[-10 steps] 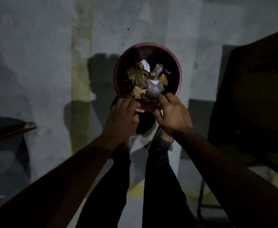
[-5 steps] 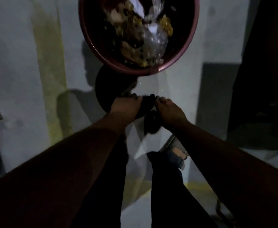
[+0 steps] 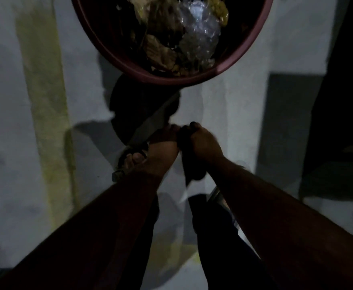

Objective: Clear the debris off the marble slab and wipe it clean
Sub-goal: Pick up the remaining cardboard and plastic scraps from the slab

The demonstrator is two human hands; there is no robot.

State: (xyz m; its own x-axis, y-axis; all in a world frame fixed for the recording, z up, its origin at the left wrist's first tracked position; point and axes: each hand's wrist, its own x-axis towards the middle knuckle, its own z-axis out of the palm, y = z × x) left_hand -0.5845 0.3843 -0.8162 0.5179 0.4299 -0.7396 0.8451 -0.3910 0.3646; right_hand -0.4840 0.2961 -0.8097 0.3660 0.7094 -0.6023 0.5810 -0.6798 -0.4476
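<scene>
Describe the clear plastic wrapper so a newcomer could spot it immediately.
Start at the round red bin on the grey floor, cut off by the picture's top edge. Inside, on the right of the rubbish heap, lies the crumpled clear plastic wrapper. It alone glints pale and shiny; the scraps beside it are dull brown and yellow.

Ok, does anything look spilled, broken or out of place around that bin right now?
Nothing clearly stands out. The red bin sits on the pale floor with its debris inside the rim, none visible outside. The left hand and right hand meet below it; the dim, blurred picture hides what they hold.
</scene>
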